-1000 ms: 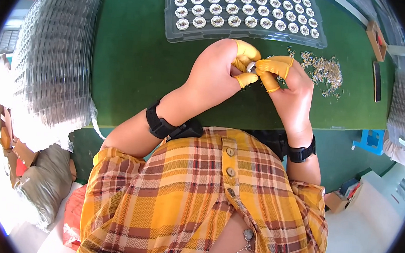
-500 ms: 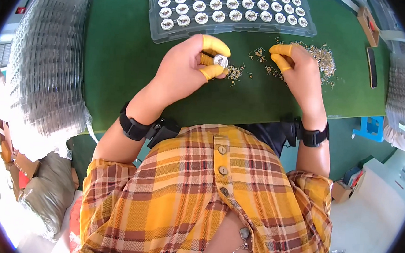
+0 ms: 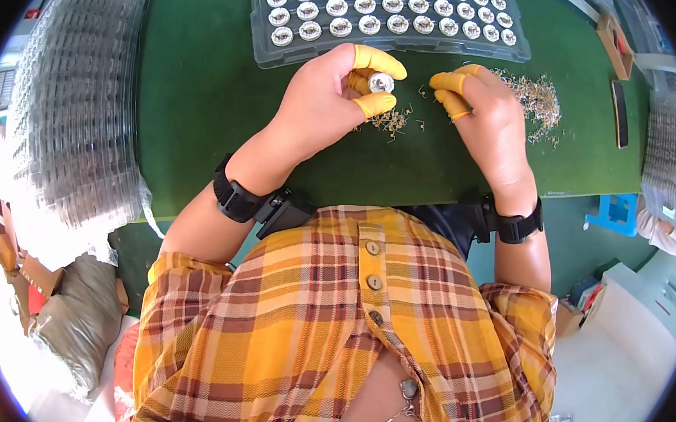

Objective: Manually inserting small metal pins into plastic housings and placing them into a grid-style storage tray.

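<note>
Between the yellow-covered fingertips of my left hand [image 3: 319,92] is a small round silvery-white part [image 3: 381,83], its face up. The hand is closed on it over the green table. Just below the held part lies a small heap of tiny wire-legged components [image 3: 392,122]. To the right, my right hand [image 3: 489,120], also with yellow finger covers, has thumb and forefinger brought close together. Anything pinched there is too small to make out. Behind that hand spreads a larger pile of the same components [image 3: 547,102]. A clear tray [image 3: 266,55] beyond both hands holds rows of similar round parts.
Tall stacks of clear plastic trays [image 3: 83,99] stand at the table's left, with another stack [image 3: 668,148] at the far right. A dark flat bar [image 3: 620,113] and a small cardboard box [image 3: 614,46] lie near the right edge. A blue stool [image 3: 617,213] is below.
My left hand has moved slightly up and right with the round part. My right hand has come left, away from the larger pile and nearer the part.
</note>
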Tool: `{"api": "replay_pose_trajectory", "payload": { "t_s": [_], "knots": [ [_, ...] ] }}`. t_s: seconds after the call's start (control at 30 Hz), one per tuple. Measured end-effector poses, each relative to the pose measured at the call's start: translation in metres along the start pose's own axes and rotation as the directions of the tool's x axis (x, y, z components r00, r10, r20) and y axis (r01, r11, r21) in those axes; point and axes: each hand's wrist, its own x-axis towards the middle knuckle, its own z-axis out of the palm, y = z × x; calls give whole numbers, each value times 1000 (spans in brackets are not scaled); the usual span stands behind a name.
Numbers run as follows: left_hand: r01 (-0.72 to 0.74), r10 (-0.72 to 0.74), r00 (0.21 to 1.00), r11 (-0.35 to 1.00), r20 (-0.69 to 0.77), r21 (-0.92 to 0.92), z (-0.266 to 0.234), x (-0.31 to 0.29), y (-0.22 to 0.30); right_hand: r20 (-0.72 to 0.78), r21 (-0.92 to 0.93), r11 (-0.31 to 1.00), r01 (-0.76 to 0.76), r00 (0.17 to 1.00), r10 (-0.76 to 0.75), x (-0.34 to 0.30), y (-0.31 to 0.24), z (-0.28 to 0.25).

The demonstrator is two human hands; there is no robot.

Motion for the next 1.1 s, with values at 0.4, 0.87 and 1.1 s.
{"api": "replay_pose_trajectory", "payload": {
  "t_s": [0.4, 0.87, 1.1],
  "knots": [
    [-77, 77, 996, 997, 52, 3, 2, -2, -18, 63, -15, 993, 116, 991, -115, 0, -7, 4],
    [-117, 115, 993, 991, 27, 65, 7, -4, -19, 21, -155, 972, -177, 983, 183, -10, -25, 10],
    [-202, 220, 975, 945, -43, 257, 6, -9, -15, -129, -75, 976, -204, 972, 194, -19, -16, 9]
  ]
}}
